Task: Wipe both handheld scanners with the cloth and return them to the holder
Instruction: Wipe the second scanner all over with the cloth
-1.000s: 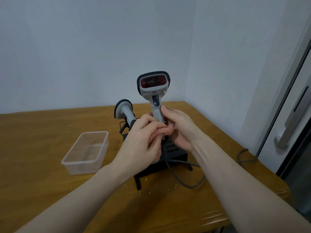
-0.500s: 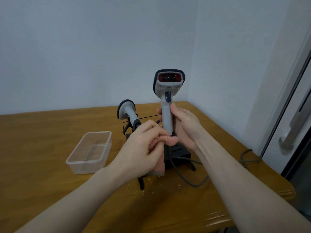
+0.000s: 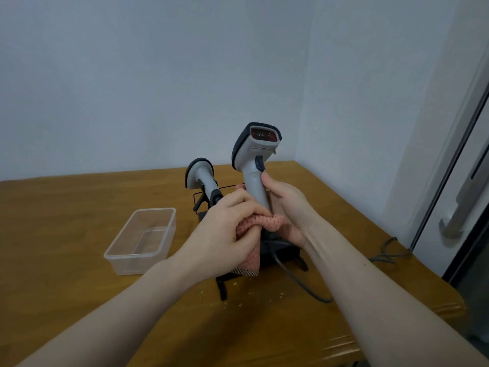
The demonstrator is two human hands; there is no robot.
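Note:
My right hand (image 3: pixel 287 207) grips the handle of a grey handheld scanner (image 3: pixel 254 157), held upright with its red window facing me and tilted a little to the right. My left hand (image 3: pixel 225 229) clutches a pink cloth (image 3: pixel 260 222) and presses it against the lower part of that handle. A second grey scanner (image 3: pixel 201 176) stands in the black holder (image 3: pixel 280 254) just behind my left hand. The holder is mostly hidden by my hands and the cloth.
A clear plastic box (image 3: pixel 143 241) sits to the left on the wooden table (image 3: pixel 66 213). A grey cable (image 3: pixel 301 284) runs from the holder to the right edge. Crumbs lie in front of the holder. A wall corner and a door frame are on the right.
The held scanner has shifted right and turned, its head now tilted to the right. My left hand keeps the cloth on the handle's lower end.

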